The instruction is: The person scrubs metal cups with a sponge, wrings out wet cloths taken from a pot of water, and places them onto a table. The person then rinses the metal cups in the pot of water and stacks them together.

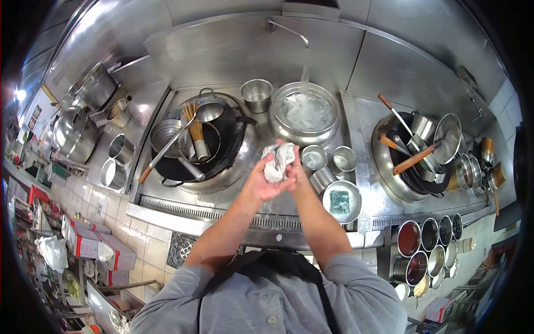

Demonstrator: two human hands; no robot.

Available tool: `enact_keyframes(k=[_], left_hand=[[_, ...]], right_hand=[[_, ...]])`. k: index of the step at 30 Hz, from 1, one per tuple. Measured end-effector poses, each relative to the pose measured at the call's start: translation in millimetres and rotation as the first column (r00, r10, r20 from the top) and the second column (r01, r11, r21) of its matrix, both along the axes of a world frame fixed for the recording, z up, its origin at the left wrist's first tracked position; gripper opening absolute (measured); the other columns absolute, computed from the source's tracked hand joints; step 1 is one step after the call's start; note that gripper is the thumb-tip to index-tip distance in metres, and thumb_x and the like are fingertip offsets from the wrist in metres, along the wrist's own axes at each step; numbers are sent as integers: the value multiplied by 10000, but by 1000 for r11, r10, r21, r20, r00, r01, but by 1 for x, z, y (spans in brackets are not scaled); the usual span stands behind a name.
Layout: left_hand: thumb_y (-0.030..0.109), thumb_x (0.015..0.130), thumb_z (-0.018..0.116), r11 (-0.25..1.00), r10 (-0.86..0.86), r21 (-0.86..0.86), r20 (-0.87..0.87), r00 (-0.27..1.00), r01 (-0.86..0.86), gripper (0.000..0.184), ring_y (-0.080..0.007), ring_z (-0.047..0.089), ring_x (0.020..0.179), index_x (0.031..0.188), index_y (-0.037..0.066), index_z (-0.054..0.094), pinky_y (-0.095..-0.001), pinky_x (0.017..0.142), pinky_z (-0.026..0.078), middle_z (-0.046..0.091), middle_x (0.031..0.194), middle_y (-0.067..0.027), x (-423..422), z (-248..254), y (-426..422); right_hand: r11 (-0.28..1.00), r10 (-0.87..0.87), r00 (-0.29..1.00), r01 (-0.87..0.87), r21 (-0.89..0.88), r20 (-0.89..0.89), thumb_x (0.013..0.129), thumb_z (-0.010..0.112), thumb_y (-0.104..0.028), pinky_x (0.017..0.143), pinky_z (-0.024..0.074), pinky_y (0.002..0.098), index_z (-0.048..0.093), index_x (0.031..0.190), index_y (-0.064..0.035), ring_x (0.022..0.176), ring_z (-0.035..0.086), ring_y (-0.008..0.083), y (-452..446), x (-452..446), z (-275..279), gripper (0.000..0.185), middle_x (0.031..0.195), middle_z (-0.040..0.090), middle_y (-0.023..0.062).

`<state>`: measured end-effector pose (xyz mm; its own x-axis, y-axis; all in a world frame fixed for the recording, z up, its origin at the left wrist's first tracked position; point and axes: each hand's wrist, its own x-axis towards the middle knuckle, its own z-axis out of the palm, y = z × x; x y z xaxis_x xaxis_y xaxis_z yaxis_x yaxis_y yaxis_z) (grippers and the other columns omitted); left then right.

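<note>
- Left hand [266, 187] and right hand [299, 177] grip the cloth [278, 161], already bunched
- Squeezing looks unfinished (tap [290, 32] running into the pot [311, 137])
- Cloth not yet set down

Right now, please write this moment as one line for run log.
left hand: holds white cloth | right hand: holds same cloth | tap: running into large pot | green pad: in bowl

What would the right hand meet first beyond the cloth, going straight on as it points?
Probably the near wall of the steel pot of water; the right hand could pass over its rim, since height is unclear.
</note>
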<state>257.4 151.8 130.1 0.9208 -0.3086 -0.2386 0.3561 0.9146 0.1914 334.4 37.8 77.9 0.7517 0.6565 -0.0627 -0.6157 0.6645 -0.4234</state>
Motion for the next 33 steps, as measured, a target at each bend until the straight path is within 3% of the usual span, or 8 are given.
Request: enact_keyframes(k=[2, 5, 16, 19, 21, 28, 32, 33], left_hand=[[339, 957, 680, 997, 8, 76, -78, 997, -2, 342, -286, 714, 963, 1248, 161, 656, -410, 718, 641, 708, 1190, -83, -2, 3, -9], [260, 954, 709, 948, -168, 245, -157, 973, 203, 223, -196, 653, 775, 1140, 156, 644, -236, 506, 499, 673, 960, -52, 13, -3, 10], [289, 931, 709, 293, -129, 931, -186, 974, 216, 204, -98, 461, 468, 984, 98, 658, -287, 355, 274, 570, 678, -5, 55, -35, 3], [340, 927, 693, -114, -207, 954, -295, 933, 276, 302, -212, 597, 535, 954, 39, 694, -385, 425, 406, 660, 729, -111, 55, -41, 0], [340, 932, 677, -271, -247, 962, -24, 969, -45, 322, -312, 663, 670, 917, 19, 708, -435, 564, 485, 692, 793, -177, 52, -87, -1], [303, 924, 632, -588, -330, 786, -17, 944, -192, 302, -442, 683, 888, 976, 15, 708, -496, 784, 537, 713, 912, -233, 29, -128, -17], [275, 920, 613, -441, -340, 849, 143, 930, -291, 290, -421, 679, 981, 1072, 38, 681, -507, 852, 533, 705, 1008, -244, -14, -147, -12], [270, 921, 602, -392, -283, 873, 186, 941, -290, 312, -415, 677, 1013, 1119, 37, 662, -513, 879, 530, 702, 1054, -250, -40, -110, -9]], right_hand=[[986, 79, 994, -90, 141, 81, 949, 641, -548, 883, 585, 430, 563, 1368, -163, 1041, 678, 251, -1, -14, 57, 574, 1235, 667, 86], [939, 159, 979, -109, -326, 130, 941, 653, -202, 686, 570, 347, 574, 1081, -128, 821, 653, 192, 1, 48, 21, 177, 950, 659, 64], [360, 527, 679, 367, -858, 511, 829, 646, -199, 590, 452, 381, 544, 957, -53, 716, 559, 199, 17, 98, -10, 219, 776, 585, 100], [264, 586, 600, 494, -828, 545, 810, 633, -246, 777, 510, 481, 628, 998, -10, 863, 668, 405, 11, 87, -8, 301, 905, 675, 270], [267, 571, 544, 585, -766, 615, 798, 622, -228, 764, 507, 472, 618, 968, 3, 829, 660, 394, 12, 87, -38, 287, 878, 663, 281], [95, 663, 528, 643, -760, 530, 821, 595, -242, 823, 512, 522, 659, 945, 15, 927, 657, 472, 4, 52, -63, 292, 942, 676, 302], [179, 766, 376, 654, -735, 521, 847, 557, -233, 783, 505, 522, 643, 879, 34, 886, 640, 461, 6, 19, -69, 282, 910, 651, 287], [260, 628, 593, 451, -854, 504, 852, 594, -182, 727, 496, 459, 619, 883, -9, 796, 619, 339, 11, 13, -96, 178, 822, 612, 176]])
